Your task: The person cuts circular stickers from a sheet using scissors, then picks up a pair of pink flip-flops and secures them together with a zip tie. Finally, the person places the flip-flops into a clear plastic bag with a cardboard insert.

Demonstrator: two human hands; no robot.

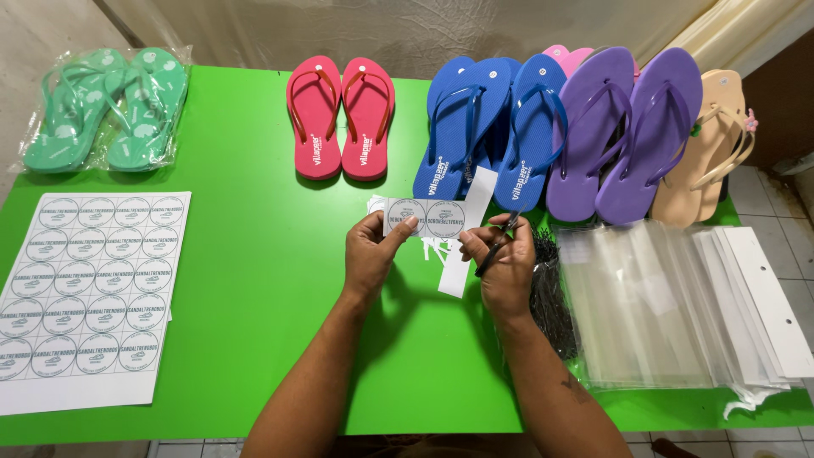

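Note:
My left hand (373,252) pinches a small white paper strip (424,218) printed with two round grey stickers, held above the green table (254,280). Close beside it, my right hand (504,263) grips dark scissors (498,246) whose blades point toward the strip. A long white offcut of paper (466,233) hangs under and behind the strip, with small white scraps (434,250) below it.
A white sheet of round stickers (89,288) lies at the left. Bagged green flip-flops (106,106) sit far left. Red (341,114), blue (492,123), purple (623,127) and beige flip-flops (708,148) line the back. Clear plastic bags (670,305) and black fasteners (551,297) lie at the right.

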